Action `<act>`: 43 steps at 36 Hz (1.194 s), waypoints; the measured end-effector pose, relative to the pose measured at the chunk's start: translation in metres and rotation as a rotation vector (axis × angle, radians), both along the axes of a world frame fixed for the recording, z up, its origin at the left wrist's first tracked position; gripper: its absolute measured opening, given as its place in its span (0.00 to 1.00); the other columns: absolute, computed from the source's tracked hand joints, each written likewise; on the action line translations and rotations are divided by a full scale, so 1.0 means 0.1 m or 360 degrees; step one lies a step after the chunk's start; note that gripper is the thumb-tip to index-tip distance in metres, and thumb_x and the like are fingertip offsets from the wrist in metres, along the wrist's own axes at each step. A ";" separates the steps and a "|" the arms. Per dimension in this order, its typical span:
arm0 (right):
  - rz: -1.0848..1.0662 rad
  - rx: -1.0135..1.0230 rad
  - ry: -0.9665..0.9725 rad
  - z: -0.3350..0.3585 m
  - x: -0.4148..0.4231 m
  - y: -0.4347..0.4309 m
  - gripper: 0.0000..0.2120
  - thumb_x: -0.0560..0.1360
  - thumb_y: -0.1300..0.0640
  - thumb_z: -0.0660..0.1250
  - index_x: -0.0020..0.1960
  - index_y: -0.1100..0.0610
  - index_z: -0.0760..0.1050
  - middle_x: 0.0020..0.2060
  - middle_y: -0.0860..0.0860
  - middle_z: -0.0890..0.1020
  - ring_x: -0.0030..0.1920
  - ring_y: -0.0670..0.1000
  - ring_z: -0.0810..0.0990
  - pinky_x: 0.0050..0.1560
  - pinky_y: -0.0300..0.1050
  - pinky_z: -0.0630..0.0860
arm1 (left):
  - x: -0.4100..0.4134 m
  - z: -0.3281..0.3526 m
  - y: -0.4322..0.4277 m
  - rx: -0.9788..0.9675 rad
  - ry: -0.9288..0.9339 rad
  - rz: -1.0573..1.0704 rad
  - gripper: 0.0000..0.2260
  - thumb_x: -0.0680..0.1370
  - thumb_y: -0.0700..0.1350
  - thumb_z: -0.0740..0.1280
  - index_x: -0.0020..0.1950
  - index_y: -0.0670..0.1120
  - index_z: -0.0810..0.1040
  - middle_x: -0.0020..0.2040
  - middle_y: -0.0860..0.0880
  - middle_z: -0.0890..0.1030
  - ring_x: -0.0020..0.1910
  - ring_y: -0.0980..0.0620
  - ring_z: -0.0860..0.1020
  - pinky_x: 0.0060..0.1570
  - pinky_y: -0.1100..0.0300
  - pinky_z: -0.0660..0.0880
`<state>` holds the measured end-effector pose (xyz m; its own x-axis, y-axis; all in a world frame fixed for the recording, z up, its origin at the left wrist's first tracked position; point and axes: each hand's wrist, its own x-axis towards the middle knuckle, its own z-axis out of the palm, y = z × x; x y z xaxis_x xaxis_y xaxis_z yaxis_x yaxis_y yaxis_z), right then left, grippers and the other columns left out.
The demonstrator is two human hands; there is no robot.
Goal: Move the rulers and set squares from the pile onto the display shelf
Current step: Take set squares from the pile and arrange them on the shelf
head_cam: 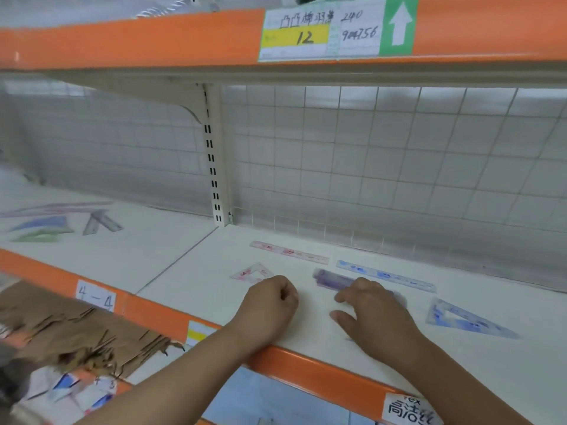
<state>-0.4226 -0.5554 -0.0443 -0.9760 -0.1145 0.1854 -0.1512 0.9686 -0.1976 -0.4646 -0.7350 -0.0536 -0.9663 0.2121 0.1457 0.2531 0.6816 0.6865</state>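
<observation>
Display shelf point(190, 265) fills most of what I see, cream deck w/ orange front lip; everything below is placed relative to that lip. Wire grid back panel point(399, 154) stands at the far side, away from the lip. On the next bay, left of the seam, a loose bunch of rulers and squares point(55, 222) lies far from the lip, blurred, prob the pile but can't swear to it.

Both forearms cross the lip. Right hand point(377, 314) lies palm down, fingers spread flat, pressing a purple ruler point(331, 279) onto the deck; not really gripping, more pinning it. Left hand point(270, 302) is curled into a loose fist, nothing visible in it.

Farther back from the lip: pink ruler point(288, 252), blue ruler point(386, 276). Blue set square point(469, 320) is right of the right hand, pink set square point(253, 273) just beyond the left fist.

To do it well, I'd say: slide the purple one parallel to the blue ruler, leave a gap, lift the palm straight up so it doesn't drag.

Hard to tell: purple ruler's near end is under the hand & motion-smeared; the fist's inside is hidden.
</observation>
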 end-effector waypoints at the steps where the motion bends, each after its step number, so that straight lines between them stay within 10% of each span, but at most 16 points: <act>1: 0.0029 0.0003 0.0008 0.00 -0.03 -0.07 0.18 0.78 0.44 0.59 0.67 0.46 0.70 0.64 0.44 0.71 0.65 0.45 0.68 0.62 0.39 0.64 | 0.01 0.01 -0.07 -0.0046 0.0017 0.0026 0.07 0.79 0.44 0.60 0.46 0.46 0.77 0.40 0.54 0.78 0.40 0.57 0.74 0.38 0.70 0.68; 11: 0.0309 0.0021 0.0015 0.06 -0.28 -1.24 0.17 0.78 0.44 0.58 0.65 0.47 0.71 0.61 0.46 0.71 0.63 0.47 0.67 0.57 0.44 0.70 | 0.13 0.08 -1.26 -0.0402 0.0125 0.0219 0.08 0.79 0.45 0.58 0.50 0.46 0.76 0.49 0.47 0.79 0.48 0.48 0.77 0.47 0.56 0.75; 43: 0.0759 -0.0136 0.0036 0.08 -1.45 -5.50 0.17 0.78 0.42 0.58 0.65 0.46 0.70 0.58 0.44 0.72 0.60 0.45 0.69 0.55 0.40 0.69 | -0.31 0.05 -5.48 -0.0346 -0.0011 0.0768 0.11 0.80 0.49 0.59 0.38 0.53 0.68 0.38 0.55 0.73 0.39 0.56 0.72 0.39 0.60 0.69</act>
